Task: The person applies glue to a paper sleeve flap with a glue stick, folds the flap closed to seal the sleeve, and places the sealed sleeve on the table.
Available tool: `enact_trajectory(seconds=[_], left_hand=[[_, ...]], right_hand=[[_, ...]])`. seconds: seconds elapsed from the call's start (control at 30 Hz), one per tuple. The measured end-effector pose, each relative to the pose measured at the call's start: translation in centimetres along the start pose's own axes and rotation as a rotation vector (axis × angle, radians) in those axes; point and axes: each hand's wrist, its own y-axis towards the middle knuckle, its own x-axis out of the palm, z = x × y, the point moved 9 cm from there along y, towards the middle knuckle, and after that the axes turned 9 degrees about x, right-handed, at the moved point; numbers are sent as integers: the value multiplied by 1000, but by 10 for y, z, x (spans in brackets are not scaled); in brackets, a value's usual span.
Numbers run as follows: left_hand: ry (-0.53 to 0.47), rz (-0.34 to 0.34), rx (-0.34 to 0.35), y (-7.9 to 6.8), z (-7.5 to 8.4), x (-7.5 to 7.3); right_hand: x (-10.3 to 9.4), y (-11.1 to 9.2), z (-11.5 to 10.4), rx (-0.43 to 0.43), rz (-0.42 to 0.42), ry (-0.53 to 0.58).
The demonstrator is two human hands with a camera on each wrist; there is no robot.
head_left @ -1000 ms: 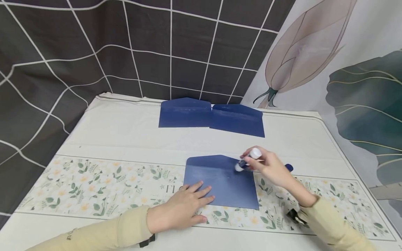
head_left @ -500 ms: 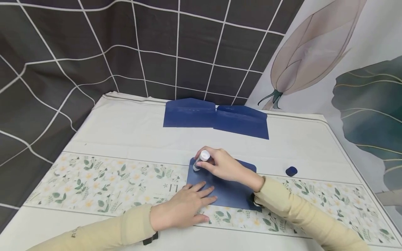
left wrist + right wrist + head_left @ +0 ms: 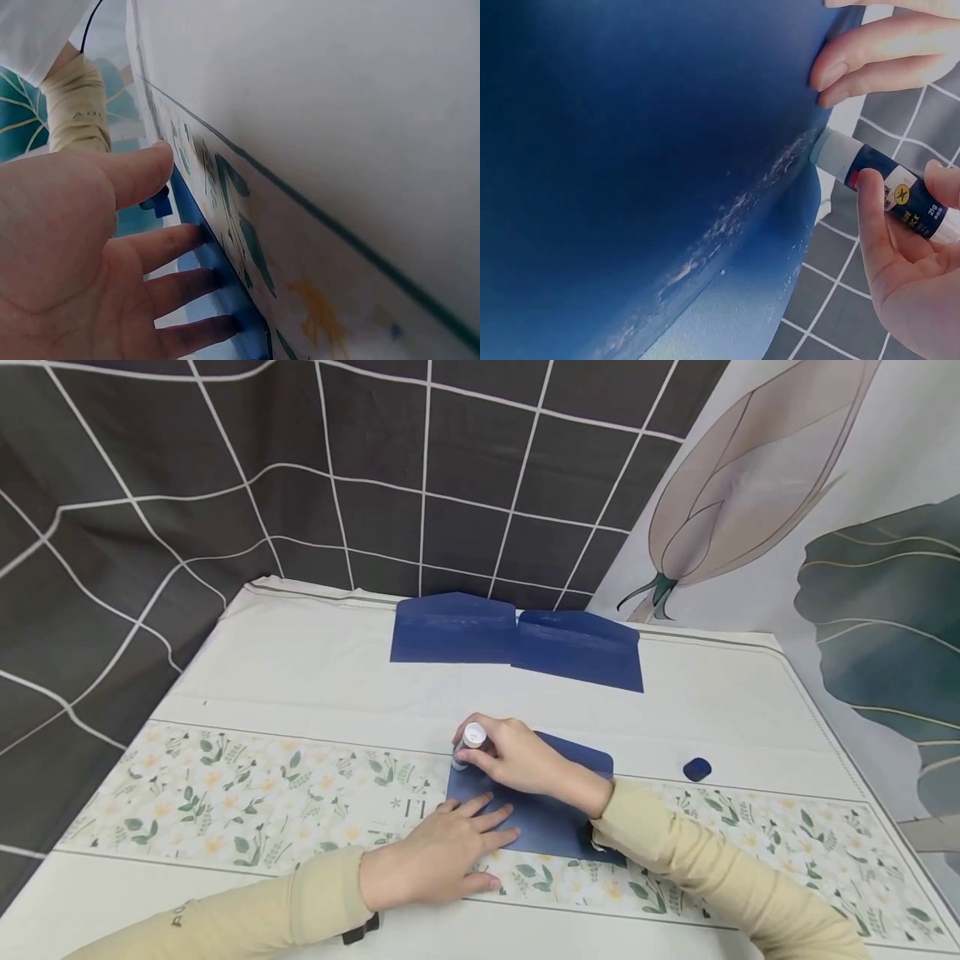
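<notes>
A dark blue envelope [image 3: 558,818] lies flat with its flap toward the far side. My right hand [image 3: 525,760] grips a glue stick [image 3: 473,737] between thumb and fingers, its glue end down at the envelope's left end. In the right wrist view the label of the glue stick [image 3: 892,184] shows, and whitish glue streaks [image 3: 731,217] run along the flap's fold. My left hand [image 3: 446,860] rests on the envelope's lower left part with fingers spread straight. The left wrist view shows those fingers [image 3: 180,285] over the blue edge, the thumb apart from them.
Two more blue envelopes, one at left [image 3: 450,639] and one at right [image 3: 581,652], lie side by side near the table's back edge. A dark blue cap [image 3: 697,769] sits to the right. A floral-banded cloth [image 3: 300,685] covers the table; a dark checked curtain [image 3: 360,468] hangs behind.
The right hand has carried the glue stick from the envelope's right side leftward along the fold to its left end. The left hand stays in place. The cap has come into full view.
</notes>
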Motion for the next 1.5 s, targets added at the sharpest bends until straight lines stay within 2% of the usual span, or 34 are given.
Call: enact_trajectory(seconds=[0.3,0.93,1.3,1.5], left_hand=[[17,-1,-7,1,0,-1],[23,1,-13,0,-1,-1],[18,-1,-12,1,-1,0],[7,-3,-14,1,0,0]], right_hand=[[-8,-11,7,6,33,-13],[-27,-48,24,26,126,-42],[-44,-73,42,36,214,-40],[-54,-92,57,73,249,-49]])
